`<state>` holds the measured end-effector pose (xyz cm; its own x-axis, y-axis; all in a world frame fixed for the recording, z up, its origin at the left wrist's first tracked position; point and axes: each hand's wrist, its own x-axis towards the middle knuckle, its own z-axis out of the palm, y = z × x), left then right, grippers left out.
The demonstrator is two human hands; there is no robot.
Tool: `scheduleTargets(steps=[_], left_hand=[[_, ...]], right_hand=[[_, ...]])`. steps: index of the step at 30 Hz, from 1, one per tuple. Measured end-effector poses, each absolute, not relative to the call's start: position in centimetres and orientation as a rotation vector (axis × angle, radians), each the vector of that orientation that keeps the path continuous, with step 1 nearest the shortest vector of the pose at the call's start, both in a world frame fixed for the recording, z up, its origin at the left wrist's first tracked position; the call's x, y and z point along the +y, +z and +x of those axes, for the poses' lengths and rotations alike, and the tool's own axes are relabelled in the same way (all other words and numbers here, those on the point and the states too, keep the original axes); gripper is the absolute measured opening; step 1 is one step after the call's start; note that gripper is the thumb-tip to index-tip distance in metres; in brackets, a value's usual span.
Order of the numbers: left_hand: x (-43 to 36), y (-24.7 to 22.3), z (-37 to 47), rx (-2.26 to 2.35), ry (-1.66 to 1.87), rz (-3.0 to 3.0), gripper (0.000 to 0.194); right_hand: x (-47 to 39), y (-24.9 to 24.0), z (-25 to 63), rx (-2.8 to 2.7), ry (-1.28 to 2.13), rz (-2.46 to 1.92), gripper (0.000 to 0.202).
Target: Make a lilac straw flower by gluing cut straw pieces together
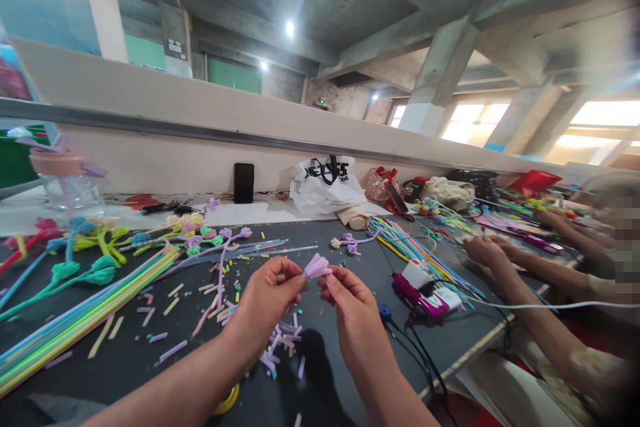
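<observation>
Between my two hands, above the dark table [200, 360], is a small lilac pipe-cleaner flower [317, 266] with its strips fanned out. My left hand [275, 287] pinches it at the narrow left end. On the other side, my right hand [347, 290] has thumb and forefinger closed on the tips of the strips. Below my hands lie loose cut lilac pipe-cleaner pieces [280, 343]. A finished lilac-and-cream flower stem [353, 240] rests just beyond them.
At left lies a bundle of long coloured pipe cleaners [100, 313], with several made flowers [100, 270] behind. A magenta tool [420, 297] with cables sits at right. A phone [243, 183] and white bag [327, 187] stand at the back. Co-workers' hands [485, 250] are at far right.
</observation>
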<state>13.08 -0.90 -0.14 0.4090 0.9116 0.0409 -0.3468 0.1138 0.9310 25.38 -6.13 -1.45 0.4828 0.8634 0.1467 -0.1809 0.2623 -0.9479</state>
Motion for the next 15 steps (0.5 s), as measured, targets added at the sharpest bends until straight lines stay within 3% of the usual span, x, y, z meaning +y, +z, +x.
scheduleTargets(steps=[15], left_hand=[[-0.4,-0.5,12.3,0.500,0.681,0.656,0.011]], right_hand=[[-6.5,-0.6,25.2,-0.870,0.570,-1.253,0.026]])
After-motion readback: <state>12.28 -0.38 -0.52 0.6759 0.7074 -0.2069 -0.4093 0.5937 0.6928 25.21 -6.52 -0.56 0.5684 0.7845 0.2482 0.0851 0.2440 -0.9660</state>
